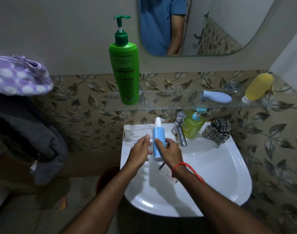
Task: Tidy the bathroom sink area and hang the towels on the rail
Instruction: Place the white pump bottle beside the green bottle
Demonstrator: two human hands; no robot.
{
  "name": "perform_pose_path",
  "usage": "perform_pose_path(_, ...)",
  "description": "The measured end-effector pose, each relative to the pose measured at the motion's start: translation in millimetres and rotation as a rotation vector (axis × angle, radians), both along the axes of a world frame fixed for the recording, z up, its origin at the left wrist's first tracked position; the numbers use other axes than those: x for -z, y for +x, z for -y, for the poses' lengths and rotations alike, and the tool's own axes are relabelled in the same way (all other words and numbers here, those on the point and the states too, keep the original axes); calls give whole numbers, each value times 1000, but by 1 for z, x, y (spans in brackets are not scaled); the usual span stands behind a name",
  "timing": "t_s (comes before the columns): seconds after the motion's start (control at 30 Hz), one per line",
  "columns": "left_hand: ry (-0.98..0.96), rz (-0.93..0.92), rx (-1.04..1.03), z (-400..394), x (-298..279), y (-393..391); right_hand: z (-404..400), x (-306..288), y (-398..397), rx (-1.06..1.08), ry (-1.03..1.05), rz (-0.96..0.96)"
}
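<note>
A blue and white pump bottle stands over the back left of the white sink. My right hand is closed around its right side, with a thin dark object sticking out below the hand. My left hand is beside the bottle's left side with its fingers apart, touching or nearly touching it. A crumpled checked cloth lies on the sink's back right rim. At the left, a purple spotted towel and a dark grey towel hang bunched up.
A tall green pump bottle, a pale blue object and a yellow bottle sit on the glass shelf. A steel tap and a green soap dispenser stand behind the basin. A mirror hangs above. A red bucket is below left.
</note>
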State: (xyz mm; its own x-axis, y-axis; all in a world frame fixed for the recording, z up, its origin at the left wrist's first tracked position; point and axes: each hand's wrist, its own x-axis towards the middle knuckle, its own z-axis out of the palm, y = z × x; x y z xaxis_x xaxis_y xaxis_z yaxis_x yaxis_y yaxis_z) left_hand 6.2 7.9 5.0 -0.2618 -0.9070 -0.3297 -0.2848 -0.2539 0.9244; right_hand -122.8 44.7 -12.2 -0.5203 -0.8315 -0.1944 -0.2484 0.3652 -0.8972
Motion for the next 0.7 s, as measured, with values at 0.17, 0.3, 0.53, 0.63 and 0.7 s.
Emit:
perform_pose_path(0.17,99,-135,-49,-40,-22,7,-61,-13,7,-180,-79,52)
perform_pose_path(0.3,-46,-163,-89,-68,-33,9,-88,-33,0,-332,-232,69)
perform_pose_path(0.53,-501,-197,-14,-38,-96,-10,-46,-103,-36,-392,-504,-110)
perform_pose_path(0.63,-615,-181,-6,-5,-126,-25,-9,-133,-46,-375,-553,-176)
perform_pose_path(0.7,-687,-149,-24,16,-143,-35,15,-146,-50,-329,-583,-188)
